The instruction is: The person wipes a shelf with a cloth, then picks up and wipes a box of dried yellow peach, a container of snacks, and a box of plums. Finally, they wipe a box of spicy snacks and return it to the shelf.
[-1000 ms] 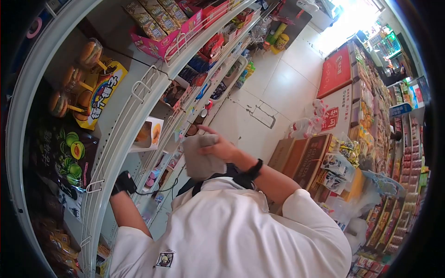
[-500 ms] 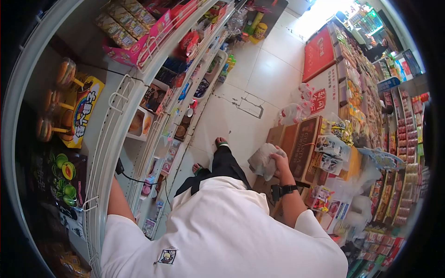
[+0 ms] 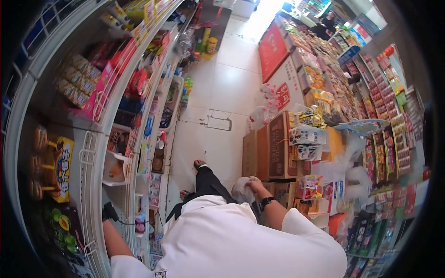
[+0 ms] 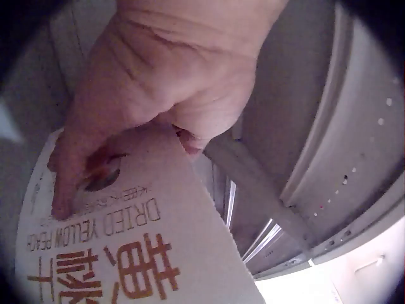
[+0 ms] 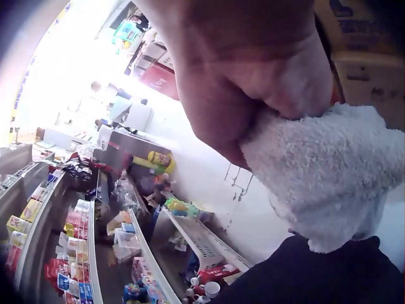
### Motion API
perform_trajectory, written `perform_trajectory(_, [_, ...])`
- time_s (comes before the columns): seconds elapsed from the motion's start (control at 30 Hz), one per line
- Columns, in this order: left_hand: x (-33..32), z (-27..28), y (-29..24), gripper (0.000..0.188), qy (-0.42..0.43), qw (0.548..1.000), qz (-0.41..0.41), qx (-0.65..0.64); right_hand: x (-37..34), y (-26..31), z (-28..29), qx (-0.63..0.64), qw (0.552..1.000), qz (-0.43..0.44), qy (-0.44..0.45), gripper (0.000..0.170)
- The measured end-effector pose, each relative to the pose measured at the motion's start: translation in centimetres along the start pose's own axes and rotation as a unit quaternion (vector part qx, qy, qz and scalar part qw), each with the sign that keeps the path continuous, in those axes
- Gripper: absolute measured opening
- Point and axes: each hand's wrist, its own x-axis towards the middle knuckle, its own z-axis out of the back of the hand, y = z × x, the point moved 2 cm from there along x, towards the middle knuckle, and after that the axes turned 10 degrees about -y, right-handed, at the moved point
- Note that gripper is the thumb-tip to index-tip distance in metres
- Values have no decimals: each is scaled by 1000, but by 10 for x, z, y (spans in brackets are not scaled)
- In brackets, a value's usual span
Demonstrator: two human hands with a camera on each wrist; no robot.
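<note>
My left hand grips the top edge of a white carton printed "DRIED YELLOW PEACH" in the left wrist view. Its fingers lie down the printed face. In the head view that hand is hidden by the shelving on the left, where only the forearm shows. My right hand holds a bunched greyish-white towel low beside the dark trousers. Closer up in the right wrist view, the fluffy towel hangs from the curled right hand.
Metal shelving with wire rails runs along the left, stocked with snacks. Cardboard boxes and packaged goods stand at the right. A tiled floor aisle runs between them. A person is at the far back.
My right hand carried the towel from in front of the body out to the right, then back in beside the leg. The head view has turned rightward. My left arm stays by the shelving.
</note>
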Motion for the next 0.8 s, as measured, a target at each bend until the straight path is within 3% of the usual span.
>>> perform_trajectory(0.1, [7,-17,-14,46,-96,989,-100,-52,41,-31,3,-127,989,59,40,45])
perform_trajectory(0.17, [-1,-21,-13,42,-162,969,-161,-90,15,-23,7,-102,992,68,30,38])
perform_trajectory(0.27, [-23,-70,30,46,-253,923,-251,-145,6,-22,15,-85,993,84,0,29])
perform_trajectory(0.33, [-40,-92,37,55,-317,879,-306,-182,-6,-22,23,-151,988,30,8,29])
perform_trajectory(0.37, [-26,-135,-12,61,-349,853,-333,-200,-16,-21,27,-142,989,25,-35,28])
perform_trajectory(0.4, [-28,-178,-28,67,-380,824,-359,-217,-19,-21,31,-139,989,22,-39,28])
perform_trajectory(0.5, [-30,-192,-27,72,-333,842,-374,-201,-20,-31,44,-194,980,9,-51,29])
perform_trajectory(0.53, [-37,-219,-29,72,-334,844,-370,-196,-11,-39,48,-234,971,6,-42,29])
perform_trajectory(0.6, [-55,-283,-38,73,-405,801,-416,-151,-3,-57,57,-270,963,-10,-27,29])
perform_trajectory(0.63, [-58,-284,-34,73,-411,803,-410,-137,2,-59,60,-264,964,-37,-3,33])
perform_trajectory(0.67, [-62,-281,-31,68,-548,707,-446,9,4,-63,60,-256,964,-68,22,40])
perform_trajectory(0.7, [-66,-282,-28,63,-653,577,-465,159,-9,-61,61,-185,981,-34,39,43])
perform_trajectory(0.73, [-62,-280,-20,63,-647,577,-464,180,-24,-54,62,-108,993,2,49,47])
perform_trajectory(0.8, [-59,-290,-3,43,-609,480,-586,234,7,-93,65,-44,995,77,54,50])
